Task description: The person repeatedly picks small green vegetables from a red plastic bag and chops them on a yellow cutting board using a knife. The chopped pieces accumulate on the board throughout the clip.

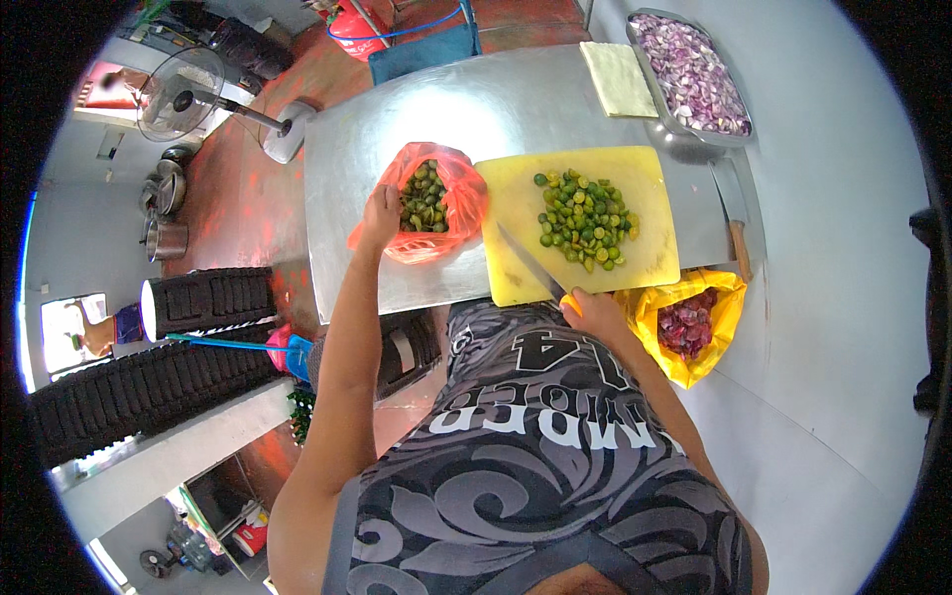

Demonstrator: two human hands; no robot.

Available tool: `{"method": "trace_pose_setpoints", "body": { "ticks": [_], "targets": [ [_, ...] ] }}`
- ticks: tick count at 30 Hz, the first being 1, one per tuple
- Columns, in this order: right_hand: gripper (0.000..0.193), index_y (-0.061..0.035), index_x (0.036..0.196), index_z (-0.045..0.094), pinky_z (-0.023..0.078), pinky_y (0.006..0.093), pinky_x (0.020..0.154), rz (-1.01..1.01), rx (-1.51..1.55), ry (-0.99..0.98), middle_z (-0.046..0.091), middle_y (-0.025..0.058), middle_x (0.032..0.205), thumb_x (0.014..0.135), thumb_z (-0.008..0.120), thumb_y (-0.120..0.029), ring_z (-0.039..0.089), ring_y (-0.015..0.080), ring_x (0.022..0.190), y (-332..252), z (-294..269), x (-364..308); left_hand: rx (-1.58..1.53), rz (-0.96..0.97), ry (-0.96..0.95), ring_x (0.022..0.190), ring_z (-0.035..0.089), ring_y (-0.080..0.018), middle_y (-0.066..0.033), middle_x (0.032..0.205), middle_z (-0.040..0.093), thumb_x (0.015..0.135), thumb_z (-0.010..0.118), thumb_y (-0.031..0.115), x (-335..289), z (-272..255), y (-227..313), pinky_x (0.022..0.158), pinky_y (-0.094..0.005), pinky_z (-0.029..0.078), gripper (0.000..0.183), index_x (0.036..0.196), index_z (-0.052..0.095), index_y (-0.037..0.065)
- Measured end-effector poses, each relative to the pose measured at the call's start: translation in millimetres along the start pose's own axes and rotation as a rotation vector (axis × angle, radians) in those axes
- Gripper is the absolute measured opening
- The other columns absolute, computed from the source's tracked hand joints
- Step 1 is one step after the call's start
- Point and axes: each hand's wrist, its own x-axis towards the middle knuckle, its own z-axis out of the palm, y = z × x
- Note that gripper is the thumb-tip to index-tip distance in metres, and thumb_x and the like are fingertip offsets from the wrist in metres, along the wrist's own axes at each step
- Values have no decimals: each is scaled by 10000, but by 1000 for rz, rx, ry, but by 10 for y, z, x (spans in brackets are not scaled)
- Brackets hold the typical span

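Observation:
A red plastic bag [461,193] of small dark green citrus fruits [424,198] stands open on the metal table. At its left rim, my left hand [380,215] is closed on the plastic, its fingertips partly hidden. My right hand [595,315] grips the orange handle of a kitchen knife [534,262]. The blade lies across the left part of a yellow cutting board [635,273], pointing up and left. On the board's right half is a pile of halved and cut green citrus fruits [585,218], like calamansi, apart from the blade.
A yellow bag [732,297] of purple-red peelings sits right of the board. Beyond, a second knife [736,238] with a wooden handle lies at the table's right edge. A metal tray [739,139] of chopped onions and a folded cloth [617,81] are at the far right.

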Motion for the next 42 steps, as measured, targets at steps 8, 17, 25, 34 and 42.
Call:
{"method": "trace_pose_setpoints", "body": {
  "ticks": [8, 17, 25, 34, 42],
  "targets": [
    [371, -57, 939, 589, 518, 561, 707, -25, 23, 84, 678, 233, 833, 930, 613, -427, 664, 458, 809, 33, 65, 8, 18, -209, -91, 778, 661, -365, -195, 797, 670, 991, 601, 469, -21, -113, 117, 731, -453, 505, 495, 959, 625, -25],
    [421, -54, 1037, 604, 523, 595, 815, 54, 30, -89, 691, 292, 932, 971, 530, -463, 671, 494, 903, -6, -50, 34, 56, -126, -116, 811, 664, -339, -200, 823, 670, 938, 709, 413, -71, -50, -1, 737, -445, 504, 458, 990, 606, -30],
    [411, -70, 1026, 602, 520, 584, 785, 39, 29, -40, 684, 276, 887, 958, 546, -471, 668, 482, 866, 15, 4, 49, -145, -112, -217, 868, 649, -234, -134, 940, 650, 951, 714, 356, -101, 60, -137, 730, -390, 516, 424, 1114, 570, -8],
    [392, -82, 969, 585, 512, 561, 684, -13, -21, 34, 667, 237, 773, 948, 570, -473, 661, 460, 754, 42, 3, 36, -211, -218, -157, 845, 617, -222, -124, 1013, 605, 1018, 514, 361, 55, -162, 112, 766, -353, 518, 364, 1157, 622, 42],
    [422, -70, 1036, 586, 532, 592, 692, 155, -57, 58, 695, 245, 787, 980, 497, -478, 690, 459, 760, 177, -257, -8, -847, -390, -345, 873, 611, -147, -36, 938, 640, 954, 641, 177, -327, 23, 739, 826, -281, 515, 306, 1204, 656, 1]
  ]
}}
